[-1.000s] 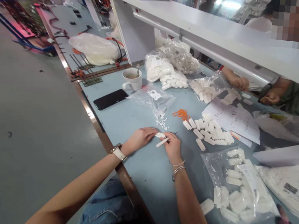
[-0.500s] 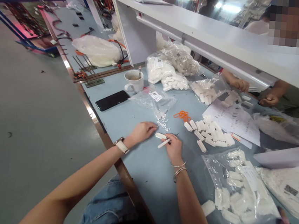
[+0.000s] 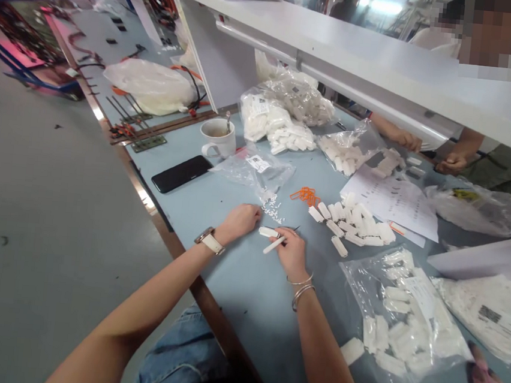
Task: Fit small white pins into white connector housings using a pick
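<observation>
My right hand is closed around a white pen-like tool with a thin dark tip, and also holds a small white plastic block at its fingertips. To the left of it, my left hand has its fingers curled together beside a scatter of tiny white pieces; whether anything is pinched there is hidden. Those pieces lie by the mouth of a clear plastic bag. A heap of similar white blocks lies to the right, near some orange clips.
A black phone and a white mug stand at the left. Filled bags lie under the shelf. Another bag of blocks and a printed sheet are at right. Across the table are another person's hands.
The view has shifted slightly. My left hand's fingers are more curled in and sit a little back from the tiny white pieces. My right hand keeps the same hold.
</observation>
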`<state>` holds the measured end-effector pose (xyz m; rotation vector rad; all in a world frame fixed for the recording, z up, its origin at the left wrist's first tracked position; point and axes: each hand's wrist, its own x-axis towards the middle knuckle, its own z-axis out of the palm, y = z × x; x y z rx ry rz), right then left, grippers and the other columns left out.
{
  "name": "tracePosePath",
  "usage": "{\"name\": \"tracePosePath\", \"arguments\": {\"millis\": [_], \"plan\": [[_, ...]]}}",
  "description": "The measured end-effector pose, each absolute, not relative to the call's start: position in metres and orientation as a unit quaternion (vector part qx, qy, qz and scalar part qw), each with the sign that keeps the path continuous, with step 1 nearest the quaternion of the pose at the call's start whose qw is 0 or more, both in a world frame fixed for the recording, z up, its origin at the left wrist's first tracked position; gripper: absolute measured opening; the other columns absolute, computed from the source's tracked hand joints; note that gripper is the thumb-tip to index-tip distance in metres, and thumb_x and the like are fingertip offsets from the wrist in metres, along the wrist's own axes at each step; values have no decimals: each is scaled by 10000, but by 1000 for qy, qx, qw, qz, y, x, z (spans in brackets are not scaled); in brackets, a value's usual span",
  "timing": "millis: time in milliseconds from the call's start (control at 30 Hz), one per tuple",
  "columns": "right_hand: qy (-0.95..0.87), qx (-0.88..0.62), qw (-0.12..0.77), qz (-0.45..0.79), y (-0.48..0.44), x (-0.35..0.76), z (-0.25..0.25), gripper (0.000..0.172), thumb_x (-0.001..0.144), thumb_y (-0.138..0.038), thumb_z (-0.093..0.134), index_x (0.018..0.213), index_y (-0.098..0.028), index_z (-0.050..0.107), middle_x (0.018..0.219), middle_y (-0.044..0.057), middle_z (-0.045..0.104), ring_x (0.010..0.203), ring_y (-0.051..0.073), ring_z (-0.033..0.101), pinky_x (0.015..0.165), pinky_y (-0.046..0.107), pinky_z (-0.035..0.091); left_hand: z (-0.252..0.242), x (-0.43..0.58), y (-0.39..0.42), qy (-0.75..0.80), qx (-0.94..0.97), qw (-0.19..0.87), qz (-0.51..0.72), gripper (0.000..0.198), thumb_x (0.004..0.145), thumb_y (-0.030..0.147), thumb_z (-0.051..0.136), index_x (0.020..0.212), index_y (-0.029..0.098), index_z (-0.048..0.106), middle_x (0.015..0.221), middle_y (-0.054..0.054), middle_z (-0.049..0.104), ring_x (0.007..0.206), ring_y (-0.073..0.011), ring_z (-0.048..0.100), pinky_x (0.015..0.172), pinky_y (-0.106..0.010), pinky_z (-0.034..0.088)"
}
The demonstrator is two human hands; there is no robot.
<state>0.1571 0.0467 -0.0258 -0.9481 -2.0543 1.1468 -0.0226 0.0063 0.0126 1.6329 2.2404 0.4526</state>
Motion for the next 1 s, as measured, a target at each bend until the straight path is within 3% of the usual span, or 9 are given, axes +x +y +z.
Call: {"name": "tracePosePath", "arguments": {"millis": [133, 267, 400, 667, 900, 1000], "plan": [[-775, -358, 294, 431, 46, 157, -22, 194, 726, -136, 670, 899, -207, 720, 973, 65, 720, 920, 204, 665, 868, 338, 512, 12, -21, -8, 720, 555, 298, 291, 204, 822, 281, 488, 740, 154, 625, 683, -30, 636, 602, -144, 531, 615, -254, 410], [-774, -356, 297, 431, 46, 157, -21, 184, 728, -137, 668, 891, -208, 715, 956, 56, 722, 906, 196, 665, 862, 327, 509, 8, -11, -17, 644, 527, 367, 416, 277, 789, 413, 562, 729, 151, 627, 967, -83, 677, 836, -184, 605, 779, -284, 456], [-772, -357, 298, 434, 46, 157, -21, 176, 727, -142, 663, 880, -214, 712, 953, 45, 721, 900, 186, 661, 859, 313, 507, 1, -4, -18, 643, 508, 364, 443, 283, 767, 421, 585, 742, 146, 647, 1060, -114, 659, 911, -215, 610, 847, -332, 450], [-770, -357, 293, 441, 46, 158, -20, 185, 718, -145, 681, 887, -210, 718, 950, 46, 724, 892, 190, 667, 866, 327, 514, -5, 4, -19, 658, 510, 311, 459, 241, 801, 370, 546, 746, 156, 641, 1053, -116, 650, 994, -228, 599, 900, -354, 440], [-779, -357, 296, 422, 47, 158, -19, 190, 717, -133, 689, 888, -209, 721, 947, 45, 730, 896, 188, 670, 872, 323, 513, -7, 4, -19, 663, 518, 287, 458, 201, 797, 320, 536, 746, 151, 633, 978, -106, 663, 949, -216, 610, 840, -333, 461], [-782, -353, 297, 418, 46, 159, -18, 183, 719, -136, 702, 891, -196, 719, 944, 53, 731, 891, 188, 669, 865, 315, 509, -6, 6, -18, 662, 515, 302, 453, 192, 782, 321, 544, 741, 150, 621, 901, -84, 664, 843, -192, 610, 776, -310, 461]]}}
